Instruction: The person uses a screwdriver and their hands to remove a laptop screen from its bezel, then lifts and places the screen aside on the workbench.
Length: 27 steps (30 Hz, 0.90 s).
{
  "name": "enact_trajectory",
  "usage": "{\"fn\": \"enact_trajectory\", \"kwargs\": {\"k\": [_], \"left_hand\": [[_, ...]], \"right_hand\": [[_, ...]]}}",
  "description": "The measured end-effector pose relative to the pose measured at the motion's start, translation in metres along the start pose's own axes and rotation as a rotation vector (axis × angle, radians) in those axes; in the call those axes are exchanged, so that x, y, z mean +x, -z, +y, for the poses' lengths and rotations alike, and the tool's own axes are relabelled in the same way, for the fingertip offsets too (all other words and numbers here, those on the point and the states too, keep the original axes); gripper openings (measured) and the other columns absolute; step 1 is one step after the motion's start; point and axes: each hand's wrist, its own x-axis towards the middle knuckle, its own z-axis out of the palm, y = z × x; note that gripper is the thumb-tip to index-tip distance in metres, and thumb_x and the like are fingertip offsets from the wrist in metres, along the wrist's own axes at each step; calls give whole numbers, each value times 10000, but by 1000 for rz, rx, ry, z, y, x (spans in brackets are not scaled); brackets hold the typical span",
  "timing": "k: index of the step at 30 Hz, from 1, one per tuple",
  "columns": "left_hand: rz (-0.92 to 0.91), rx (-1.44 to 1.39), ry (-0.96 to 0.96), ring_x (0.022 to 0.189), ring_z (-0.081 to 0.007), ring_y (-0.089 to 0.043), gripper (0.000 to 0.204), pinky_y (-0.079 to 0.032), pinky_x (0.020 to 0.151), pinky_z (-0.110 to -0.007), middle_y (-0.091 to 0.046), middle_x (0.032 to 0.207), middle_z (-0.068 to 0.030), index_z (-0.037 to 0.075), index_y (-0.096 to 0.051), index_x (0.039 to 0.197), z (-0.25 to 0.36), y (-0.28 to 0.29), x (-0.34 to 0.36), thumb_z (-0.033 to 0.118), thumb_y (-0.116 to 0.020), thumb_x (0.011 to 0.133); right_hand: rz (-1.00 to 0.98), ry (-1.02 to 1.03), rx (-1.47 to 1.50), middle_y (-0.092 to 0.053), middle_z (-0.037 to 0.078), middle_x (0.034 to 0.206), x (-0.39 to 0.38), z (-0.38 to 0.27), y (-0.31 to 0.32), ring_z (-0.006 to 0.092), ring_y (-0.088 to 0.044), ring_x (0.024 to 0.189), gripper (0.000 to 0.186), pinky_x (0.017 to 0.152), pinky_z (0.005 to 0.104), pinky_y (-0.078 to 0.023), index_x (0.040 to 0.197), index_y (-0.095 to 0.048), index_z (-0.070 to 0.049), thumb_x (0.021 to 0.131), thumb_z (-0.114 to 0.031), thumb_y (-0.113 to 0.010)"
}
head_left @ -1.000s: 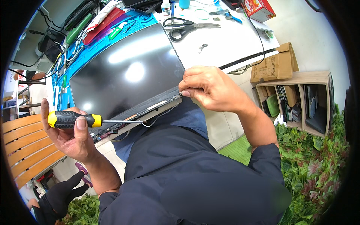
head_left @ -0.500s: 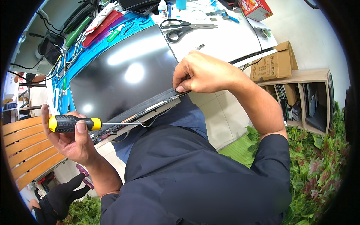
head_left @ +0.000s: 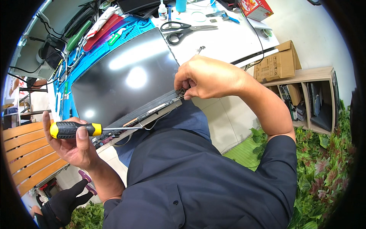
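A dark laptop screen (head_left: pixel 122 87) with an exposed lower edge strip lies across the table's front edge and a blue mat (head_left: pixel 68 95). My left hand (head_left: pixel 74 149) is closed around a yellow-and-black screwdriver (head_left: pixel 68 129), holding it level at the screen's lower left, its shaft pointing right. My right hand (head_left: pixel 206 78) is at the screen's lower right corner, fingers curled and pinched on the small metal and black parts there; exactly what it grips is hidden. Black-handled scissors (head_left: pixel 179 36) lie above the screen, near a small metal piece (head_left: pixel 201 49).
Tools and cables crowd the mat's back. A white bottle (head_left: pixel 162 11), red box (head_left: pixel 254 8) and cardboard box (head_left: pixel 276 66) are at upper right. A wooden cubby (head_left: pixel 312 74) and plants stand right. A slatted bench (head_left: pixel 26 160) and another person's legs (head_left: pixel 68 200) are left.
My right hand has shifted a little left, turned knuckles-up over the corner, with the forearm angled more steeply. My left hand and screwdriver have dropped slightly.
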Motion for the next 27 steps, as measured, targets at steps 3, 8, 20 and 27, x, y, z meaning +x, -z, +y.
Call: {"fn": "enact_trajectory", "kwargs": {"k": [3,8,20,27], "left_hand": [[10,7,-3,868,-182,-657,805,-534,876,-330,-676,940,-124,34,-339,1602,1,0,-1,39,-723,895],[17,19,-8,866,-182,-657,806,-543,862,-335,-675,942,-121,35,-341,1602,-1,2,-2,53,-737,900],[28,22,13,877,-184,-658,813,-537,868,-326,-660,944,-120,30,-342,1600,0,1,-4,48,-731,886],[35,1,-2,870,-186,-655,814,-527,866,-318,-657,951,-123,22,-340,1598,1,-2,-3,36,-732,884]], "right_hand": [[27,23,-72,-751,161,847,0,-1,-4,315,-744,847,229,780,400,-578,969,-765,9,746,-4,-813],[47,-10,-65,-750,162,844,-1,-5,-6,322,-745,850,212,780,414,-575,941,-756,10,735,5,-805],[356,255,-246,-635,133,834,-25,0,-42,351,-676,818,132,707,445,-549,850,-624,-8,742,49,-674],[575,404,-496,-618,71,874,-39,8,-72,235,-641,804,133,660,341,-560,852,-631,-24,727,16,-654]]}}
